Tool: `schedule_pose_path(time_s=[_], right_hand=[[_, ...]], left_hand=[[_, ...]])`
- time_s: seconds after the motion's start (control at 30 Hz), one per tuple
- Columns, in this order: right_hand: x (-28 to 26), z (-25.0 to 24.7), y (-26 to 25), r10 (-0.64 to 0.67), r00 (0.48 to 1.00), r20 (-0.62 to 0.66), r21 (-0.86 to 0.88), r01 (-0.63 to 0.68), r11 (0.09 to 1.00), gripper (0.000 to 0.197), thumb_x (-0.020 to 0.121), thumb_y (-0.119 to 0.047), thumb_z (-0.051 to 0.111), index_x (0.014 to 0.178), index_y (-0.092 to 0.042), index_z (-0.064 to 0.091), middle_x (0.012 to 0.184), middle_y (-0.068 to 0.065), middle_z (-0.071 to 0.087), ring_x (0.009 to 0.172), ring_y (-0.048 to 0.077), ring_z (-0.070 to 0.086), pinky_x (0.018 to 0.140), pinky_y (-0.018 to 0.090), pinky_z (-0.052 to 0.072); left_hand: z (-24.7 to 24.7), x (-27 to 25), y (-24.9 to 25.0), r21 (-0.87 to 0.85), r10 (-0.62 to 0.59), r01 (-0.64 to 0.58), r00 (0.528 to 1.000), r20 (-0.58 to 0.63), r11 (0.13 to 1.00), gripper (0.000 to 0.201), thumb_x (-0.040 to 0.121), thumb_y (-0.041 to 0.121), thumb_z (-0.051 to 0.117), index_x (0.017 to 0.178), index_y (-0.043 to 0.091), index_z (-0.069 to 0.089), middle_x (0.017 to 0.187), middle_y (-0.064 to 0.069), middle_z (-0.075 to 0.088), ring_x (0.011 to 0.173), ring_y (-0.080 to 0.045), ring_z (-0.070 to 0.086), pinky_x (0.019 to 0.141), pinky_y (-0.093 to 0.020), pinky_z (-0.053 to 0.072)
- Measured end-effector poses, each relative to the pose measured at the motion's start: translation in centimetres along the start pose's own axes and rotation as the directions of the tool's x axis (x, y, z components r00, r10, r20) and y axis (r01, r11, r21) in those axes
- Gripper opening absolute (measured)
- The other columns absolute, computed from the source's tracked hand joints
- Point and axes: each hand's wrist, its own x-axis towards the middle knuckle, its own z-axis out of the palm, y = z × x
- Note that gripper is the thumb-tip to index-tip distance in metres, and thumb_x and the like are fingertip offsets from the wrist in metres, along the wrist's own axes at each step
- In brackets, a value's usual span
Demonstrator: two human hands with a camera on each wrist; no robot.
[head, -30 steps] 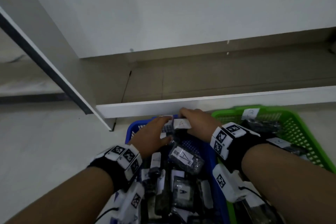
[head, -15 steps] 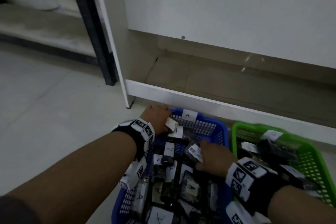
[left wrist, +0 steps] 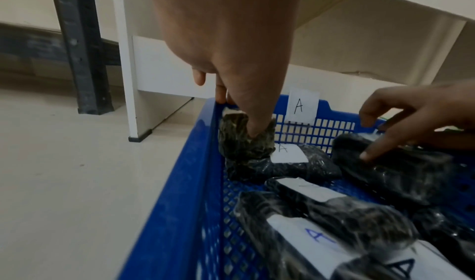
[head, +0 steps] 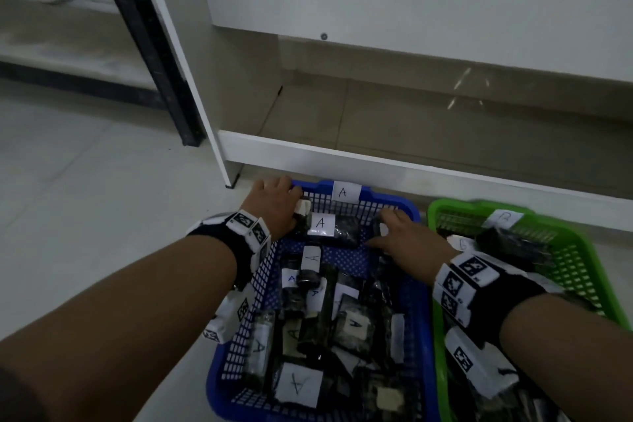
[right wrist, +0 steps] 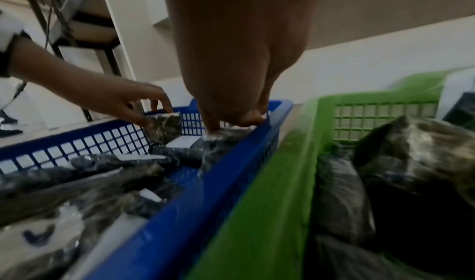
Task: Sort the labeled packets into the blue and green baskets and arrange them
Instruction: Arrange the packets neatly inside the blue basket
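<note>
The blue basket (head: 394, 197) carries an A tag on its far rim and holds several dark packets with white A labels. My left hand (head: 298, 207) is in its far left corner and pinches a small dark packet (left wrist: 244, 142) that stands upright against the wall. Beside it an A-labelled packet (head: 322, 224) lies flat. My right hand (head: 380, 229) is at the far right corner, thumb and fingers round another dark packet (left wrist: 390, 172) that rests on the basket floor. The green basket (head: 455, 204) with a B tag stands to the right, holding more dark packets.
Both baskets sit on a pale tiled floor just in front of a white cabinet's low bottom board (head: 376, 161). A white side panel (head: 191, 79) and a black metal post (head: 147, 44) rise at the left. Bare floor lies left of the blue basket.
My right hand has moved from the middle of the blue basket to its far right corner with a packet. My left hand stays in the far left corner with its packet.
</note>
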Motion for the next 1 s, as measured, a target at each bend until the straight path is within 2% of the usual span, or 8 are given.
schedule_pose_path(time_s=[0.23,0.33,0.43,0.5,0.6,0.77,0.9,1.0], right_hand=[[0.1,0.7,0.4,0.039,0.997,0.067,0.124,-0.047,0.991,0.053,0.092,-0.048,0.044,0.141,-0.029,0.038,0.131,0.008,0.041,0.120,0.026,0.040,0.097,0.032,0.036],[0.0,1.0,0.2,0.023,0.999,0.033,0.060,-0.025,0.998,0.050,0.091,-0.042,0.052,0.135,-0.021,0.043,0.127,0.007,0.047,0.116,0.025,0.045,0.092,0.032,0.036],[-0.2,1.8,-0.8,-0.004,0.993,-0.115,0.064,0.011,0.998,0.033,0.089,-0.027,0.057,0.117,-0.011,0.054,0.117,0.010,0.057,0.110,0.028,0.053,0.087,0.034,0.036],[-0.3,2.3,-1.3,0.007,0.992,-0.128,0.086,0.004,0.996,0.032,0.089,-0.026,0.057,0.117,-0.011,0.051,0.117,0.010,0.057,0.109,0.028,0.053,0.085,0.034,0.037],[-0.4,2.5,-1.0,0.055,0.993,-0.106,0.171,-0.037,0.985,0.042,0.088,-0.038,0.059,0.119,-0.014,0.045,0.117,0.007,0.056,0.106,0.026,0.053,0.084,0.033,0.040],[-1.5,3.0,0.1,0.022,0.991,-0.130,0.270,0.014,0.963,0.041,0.087,-0.028,0.060,0.122,-0.012,0.046,0.118,0.008,0.052,0.107,0.024,0.051,0.086,0.033,0.043],[-1.7,3.4,0.1,-0.001,0.993,-0.122,0.173,0.022,0.985,0.047,0.087,-0.026,0.058,0.129,-0.011,0.044,0.122,0.010,0.049,0.110,0.027,0.050,0.089,0.036,0.044],[-1.6,3.2,-0.1,0.002,0.992,-0.125,0.161,0.018,0.987,0.048,0.086,-0.025,0.059,0.129,-0.010,0.044,0.121,0.012,0.048,0.110,0.028,0.048,0.087,0.037,0.043]], left_hand=[[-0.3,-0.2,0.4,0.015,-0.013,0.013,1.000,0.018,1.000,0.053,0.087,0.037,0.050,0.133,0.014,0.035,0.129,-0.011,0.042,0.115,-0.030,0.043,0.095,-0.042,0.032],[-0.7,-0.7,1.0,0.030,0.041,-0.041,0.999,0.000,0.999,0.049,0.081,0.035,0.059,0.123,0.013,0.047,0.119,-0.011,0.050,0.105,-0.029,0.050,0.088,-0.041,0.037],[-1.0,-1.1,1.9,0.066,0.146,-0.140,0.983,-0.114,0.988,0.039,0.066,0.026,0.070,0.102,0.011,0.062,0.105,-0.013,0.060,0.090,-0.030,0.058,0.078,-0.039,0.045],[-1.3,-1.1,3.0,0.062,0.307,-0.302,0.941,-0.138,0.951,0.040,0.069,0.024,0.068,0.106,0.012,0.063,0.111,-0.012,0.059,0.097,-0.031,0.057,0.083,-0.040,0.045],[-2.0,-1.4,5.3,-0.097,0.518,-0.517,0.855,-0.007,0.851,0.035,0.087,0.026,0.054,0.120,0.014,0.055,0.116,-0.008,0.057,0.104,-0.028,0.055,0.086,-0.037,0.042],[-1.1,-1.9,6.5,-0.243,0.297,-0.218,0.884,0.362,0.945,0.052,0.092,0.046,0.049,0.130,0.011,0.043,0.128,-0.015,0.044,0.116,-0.033,0.048,0.089,-0.040,0.044],[-0.6,-2.3,5.9,-0.325,0.194,-0.044,0.875,0.444,0.945,0.072,0.084,0.057,0.057,0.132,0.009,0.037,0.127,-0.017,0.045,0.112,-0.032,0.052,0.088,-0.036,0.045],[-0.5,-2.7,5.9,-0.402,0.111,0.114,0.862,0.495,0.909,0.077,0.081,0.048,0.066,0.136,0.008,0.031,0.133,-0.019,0.041,0.117,-0.033,0.049,0.093,-0.038,0.045]])
